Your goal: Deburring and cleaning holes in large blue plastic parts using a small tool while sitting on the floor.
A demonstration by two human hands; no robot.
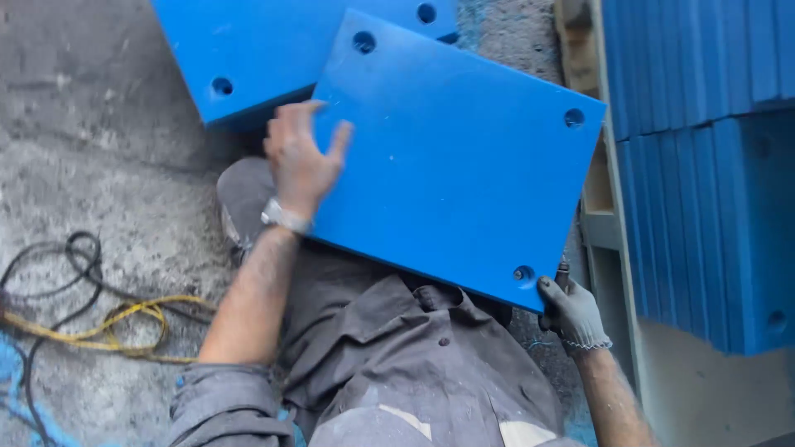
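A rough grey concrete floor [99,149] spreads out beneath both hands. To the right of the gloved hand's grip, thick blue plastic slabs stand stacked on edge [704,182] on a pale wooden pallet [598,223]. Between the two grips, a flat rectangular blue plastic panel with round corner holes [464,157] lies tilted across the person's lap, partly over a second blue panel with holes [257,50] beyond it. Left of the bare hand, black and yellow cables [108,319] coil on the floor. The bare left hand [300,161], a metal wristwatch [285,217] on its wrist, lies spread flat on the panel's left edge. The right hand in a grey work glove [573,313] is curled closed on the panel's near corner.
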